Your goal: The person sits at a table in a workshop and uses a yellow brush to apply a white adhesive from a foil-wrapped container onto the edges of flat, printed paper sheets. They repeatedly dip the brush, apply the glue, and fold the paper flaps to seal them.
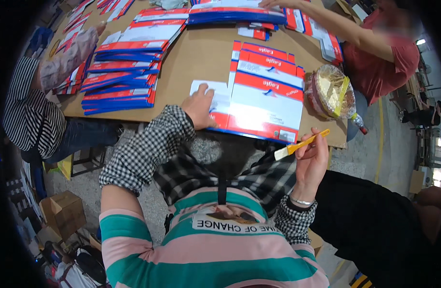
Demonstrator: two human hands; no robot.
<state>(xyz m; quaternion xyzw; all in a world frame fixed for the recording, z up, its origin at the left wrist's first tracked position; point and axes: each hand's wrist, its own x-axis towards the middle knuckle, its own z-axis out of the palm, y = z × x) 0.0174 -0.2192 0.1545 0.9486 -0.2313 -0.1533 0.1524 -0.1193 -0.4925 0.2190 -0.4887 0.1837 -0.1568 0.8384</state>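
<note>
My left hand (199,106) lies on the white side flap of a flat printed carton (263,113), its fingers spread and pressed down near the table's front edge. The carton is white, red and blue, and more flat cartons overlap behind it. In my right hand (312,161), just off the table edge beside the carton's near right corner, is a paintbrush (300,145). It has a yellow handle, and its pale bristles point left. A plastic-lined bowl (312,93) with pale, creamy paste stands right of the cartons, a yellow strip across its top.
Staggered stacks of flat cartons (117,81) cover the table's left side, with another pile (237,17) at the back. A person in a striped top (30,103) is at the left; one in a red shirt (386,72) reaches across from the right. A brown table top (196,57) lies between.
</note>
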